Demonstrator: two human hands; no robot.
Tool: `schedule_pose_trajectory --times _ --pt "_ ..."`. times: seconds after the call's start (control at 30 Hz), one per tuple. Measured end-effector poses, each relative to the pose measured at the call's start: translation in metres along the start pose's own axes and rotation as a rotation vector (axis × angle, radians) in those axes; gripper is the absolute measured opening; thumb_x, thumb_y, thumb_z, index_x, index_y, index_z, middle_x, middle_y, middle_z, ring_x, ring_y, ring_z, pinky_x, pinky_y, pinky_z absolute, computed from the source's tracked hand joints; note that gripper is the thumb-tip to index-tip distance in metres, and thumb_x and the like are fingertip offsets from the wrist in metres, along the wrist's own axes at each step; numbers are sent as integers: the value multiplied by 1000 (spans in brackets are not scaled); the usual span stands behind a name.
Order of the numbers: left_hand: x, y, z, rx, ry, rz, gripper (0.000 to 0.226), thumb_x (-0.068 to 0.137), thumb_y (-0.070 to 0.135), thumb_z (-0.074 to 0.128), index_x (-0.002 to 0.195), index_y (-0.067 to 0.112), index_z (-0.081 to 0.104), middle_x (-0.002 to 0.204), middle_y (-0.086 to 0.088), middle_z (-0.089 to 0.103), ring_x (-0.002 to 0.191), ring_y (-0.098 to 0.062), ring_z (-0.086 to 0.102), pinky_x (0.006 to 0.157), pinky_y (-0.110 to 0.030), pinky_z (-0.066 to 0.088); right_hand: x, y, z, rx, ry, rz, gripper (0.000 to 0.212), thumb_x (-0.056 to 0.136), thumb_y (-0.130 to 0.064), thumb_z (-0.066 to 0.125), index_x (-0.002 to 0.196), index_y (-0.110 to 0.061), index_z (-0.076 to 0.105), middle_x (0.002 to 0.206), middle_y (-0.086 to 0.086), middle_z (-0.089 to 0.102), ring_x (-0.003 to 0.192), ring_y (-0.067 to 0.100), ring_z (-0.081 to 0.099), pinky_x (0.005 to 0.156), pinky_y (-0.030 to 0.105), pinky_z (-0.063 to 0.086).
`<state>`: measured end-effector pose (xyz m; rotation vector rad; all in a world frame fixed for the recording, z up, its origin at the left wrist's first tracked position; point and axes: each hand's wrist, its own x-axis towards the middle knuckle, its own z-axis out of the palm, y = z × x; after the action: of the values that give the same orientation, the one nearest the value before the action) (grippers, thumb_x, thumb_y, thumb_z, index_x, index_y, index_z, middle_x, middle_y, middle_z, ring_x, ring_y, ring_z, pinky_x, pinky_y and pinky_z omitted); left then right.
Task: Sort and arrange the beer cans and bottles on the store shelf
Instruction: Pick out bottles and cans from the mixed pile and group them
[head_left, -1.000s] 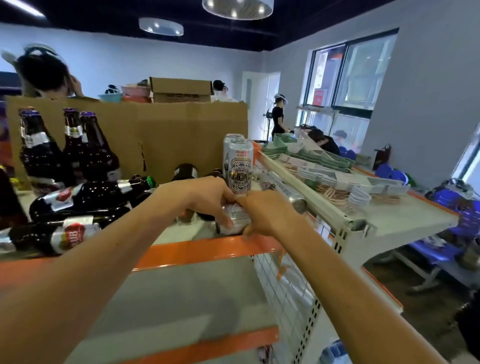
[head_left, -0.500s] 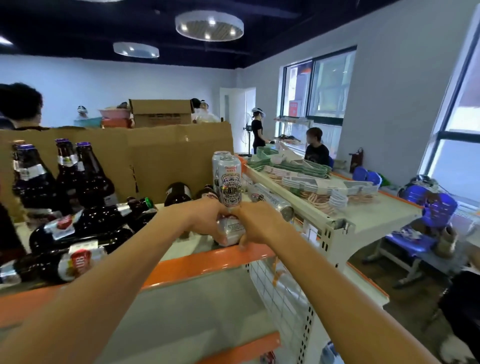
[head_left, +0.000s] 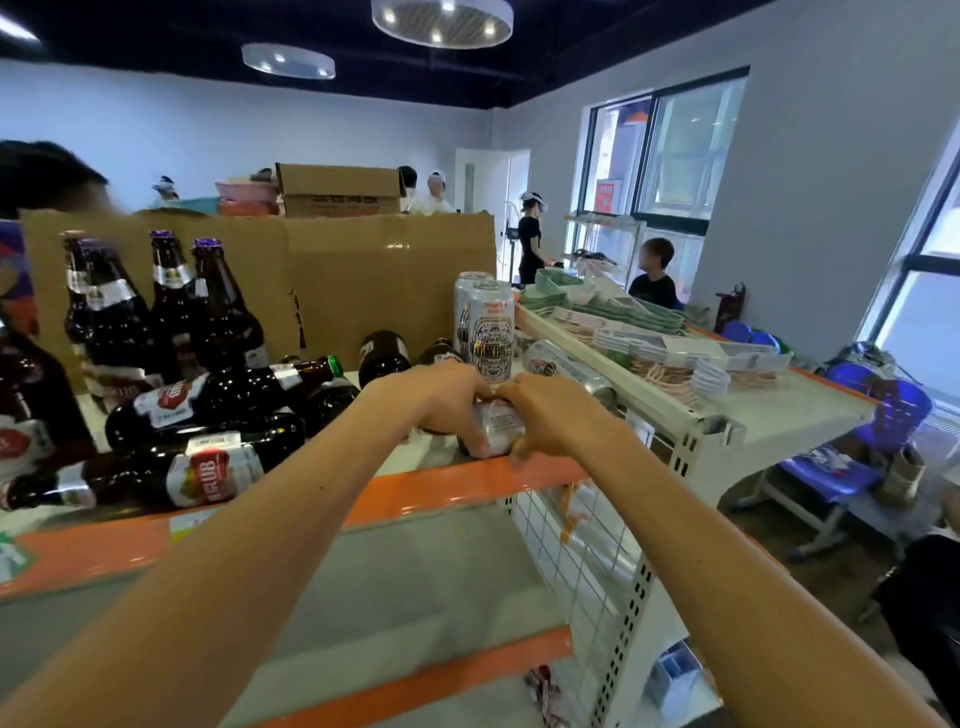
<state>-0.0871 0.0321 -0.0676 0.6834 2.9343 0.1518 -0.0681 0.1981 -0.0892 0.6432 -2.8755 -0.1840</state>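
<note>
clasping a round, likely metal can (head_left: 497, 427): left hand (head_left: 445, 397), right hand (head_left: 551, 415).

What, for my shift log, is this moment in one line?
left hand: grips can | right hand: grips same can | can: at shelf front, before upright cans

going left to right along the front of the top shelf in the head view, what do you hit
lying red-label bottle → left hand → silver can gripped by both hands → right hand → stacked packets on the next shelf
</note>
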Motion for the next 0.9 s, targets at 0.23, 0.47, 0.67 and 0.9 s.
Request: schedule_pose_trajectory --times 0.23,0.47,0.67,0.9 --pt "5 -3 1 12 9 -15 75 57 60 84 123 30 66 107 6 67 94 -18 64 87 -44 56 3 2 4 -1 10 4 88 70 -43 87 147 -32 45 120 2 61 107 26 61 78 35 42" --pt "11 -6 3 3 -11 -5 74 63 56 85 128 30 64 110 6 68 96 -18 63 90 -44 55 7 5 8 11 20 11 89 68 -44 88 146 -30 46 116 0 59 104 24 60 75 32 39" --pt "11 -9 6 -3 2 32 75 67 54 84 134 31 60 113 6 67 98 -17 63 90 -43 56 7 4 9 -8 30 11 86 69 -44 87 144 -29 47 115 -1 59 103 23 60 75 32 39" --pt "8 -10 6 -2 18 47 74 67 58 81 132 29 61 112 6 67 97 -16 62 89 -43 56 8 4 9 -8 17 5 88 69 -45 88 144 -29 46 116 -1 59 104 22 61 79 34 48"
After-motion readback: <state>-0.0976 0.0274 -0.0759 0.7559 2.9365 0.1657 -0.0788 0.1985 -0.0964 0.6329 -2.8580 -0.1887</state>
